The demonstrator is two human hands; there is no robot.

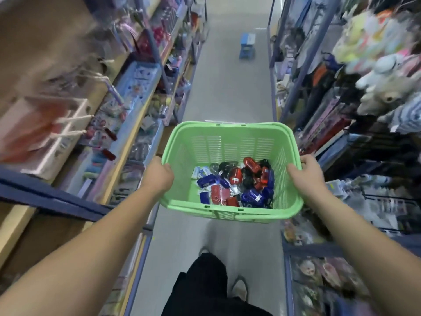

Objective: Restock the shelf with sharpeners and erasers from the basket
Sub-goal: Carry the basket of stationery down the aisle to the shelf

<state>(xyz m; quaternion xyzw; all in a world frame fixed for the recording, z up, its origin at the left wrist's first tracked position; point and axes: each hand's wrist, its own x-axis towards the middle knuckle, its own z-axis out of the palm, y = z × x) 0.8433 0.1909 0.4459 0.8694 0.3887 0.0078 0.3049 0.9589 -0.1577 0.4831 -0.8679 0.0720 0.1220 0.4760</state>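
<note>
You stand in a narrow shop aisle, its pale floor [227,87] running straight ahead between two runs of shelving. The left shelving [57,199] carries blurred packets and boxed goods on several tiers. The right shelving [293,92] is hung with bags and clothing, and a cluster of plush toys [382,87] bulges out near your head height. What each tier holds is too smeared to tell.

One green slatted basket [227,127] hangs in front of you at about waist level, level and centred over the floor, between the two shelf runs and touching neither. Your left hand [159,172] is clenched around the basket's left rim, with the thumb over the top edge. Your right hand [305,172] grips the right rim the same way. Both forearms are bare.

Far down the aisle one small blue stool [247,45] stands on the floor nearer the right shelving, the only thing in the walkway ahead. Below the basket you can see your dark trousers [205,281] and one shoe [239,288].

Inside the basket, a single heap covers the bottom towards the right and near walls. Most of it is sharpeners [246,183] in red, blue and black, well over a dozen, piled too thickly to count exactly. At the heap's left far edge lie a few white-and-blue erasers [201,172], perhaps two or three, flat on the basket floor.
</note>
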